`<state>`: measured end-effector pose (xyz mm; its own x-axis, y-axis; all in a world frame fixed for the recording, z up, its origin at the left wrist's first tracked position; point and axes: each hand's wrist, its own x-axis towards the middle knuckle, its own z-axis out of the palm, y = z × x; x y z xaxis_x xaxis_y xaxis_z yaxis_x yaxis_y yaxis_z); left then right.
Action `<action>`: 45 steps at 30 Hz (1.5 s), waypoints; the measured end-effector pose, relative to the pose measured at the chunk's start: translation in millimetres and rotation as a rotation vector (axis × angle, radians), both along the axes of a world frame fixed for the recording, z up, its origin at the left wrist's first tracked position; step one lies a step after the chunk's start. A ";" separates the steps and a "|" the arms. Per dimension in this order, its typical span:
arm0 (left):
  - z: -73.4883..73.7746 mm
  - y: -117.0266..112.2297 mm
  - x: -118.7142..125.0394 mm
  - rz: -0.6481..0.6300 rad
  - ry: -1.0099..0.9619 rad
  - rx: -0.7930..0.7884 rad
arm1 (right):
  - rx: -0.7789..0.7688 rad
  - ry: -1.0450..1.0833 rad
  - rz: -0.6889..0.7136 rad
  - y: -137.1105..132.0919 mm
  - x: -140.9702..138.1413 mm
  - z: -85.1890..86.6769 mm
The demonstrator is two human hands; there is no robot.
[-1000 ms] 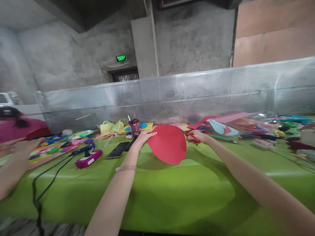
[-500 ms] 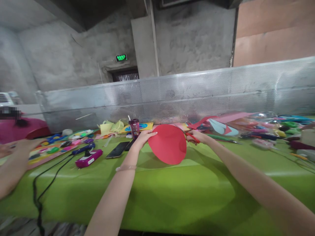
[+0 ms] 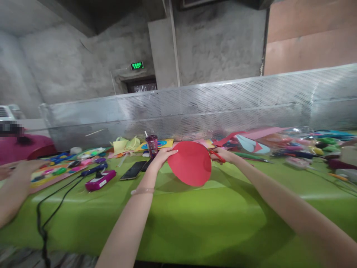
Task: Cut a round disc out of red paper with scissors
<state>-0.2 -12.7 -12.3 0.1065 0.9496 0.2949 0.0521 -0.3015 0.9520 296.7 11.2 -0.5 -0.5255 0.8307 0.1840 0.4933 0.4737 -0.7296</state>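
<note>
A rounded sheet of red paper (image 3: 190, 164) is held up above the green table cover (image 3: 195, 223). My left hand (image 3: 164, 158) pinches its upper left edge, thumb in front and fingers behind. My right hand (image 3: 223, 154) is closed round the handles of red-handled scissors (image 3: 216, 155). The scissor blades meet the paper's upper right edge, partly hidden behind it. Right of my right hand lie red paper scraps (image 3: 232, 137) and a light blue paper piece (image 3: 248, 144).
Left of my hands are a dark cup with a straw (image 3: 152, 146), a black phone (image 3: 133, 170), a purple power strip (image 3: 100, 181) with black cords and a glue gun (image 3: 94, 169). Another person's arm (image 3: 16, 190) reaches in at far left. Craft supplies (image 3: 306, 143) crowd the right.
Almost nothing differs. The scissors and my right hand have shifted very slightly at the paper's edge, while my left hand keeps its hold.
</note>
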 end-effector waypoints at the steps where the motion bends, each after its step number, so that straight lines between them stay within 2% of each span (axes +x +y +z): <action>1: -0.1 0.1 0.1 0.000 -0.003 -0.002 | 0.004 0.001 -0.001 0.5 0.0 -0.4; 12: -0.7 1.8 -1.1 -0.003 0.004 -0.001 | 0.012 -0.020 -0.043 -5.3 -0.9 2.9; 32: 0.8 -0.4 -0.3 0.018 0.034 0.011 | 0.033 -0.064 -0.035 -4.9 2.8 5.1; 45: 3.4 -1.8 -1.1 0.042 -0.125 0.022 | 0.049 0.030 -0.075 0.2 5.0 1.2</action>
<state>-1.4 -14.5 -8.9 0.0273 0.9456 0.3243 -0.0536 -0.3226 0.9450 301.7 11.4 0.8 -0.4555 0.8572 0.2403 0.5071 0.4716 -0.7214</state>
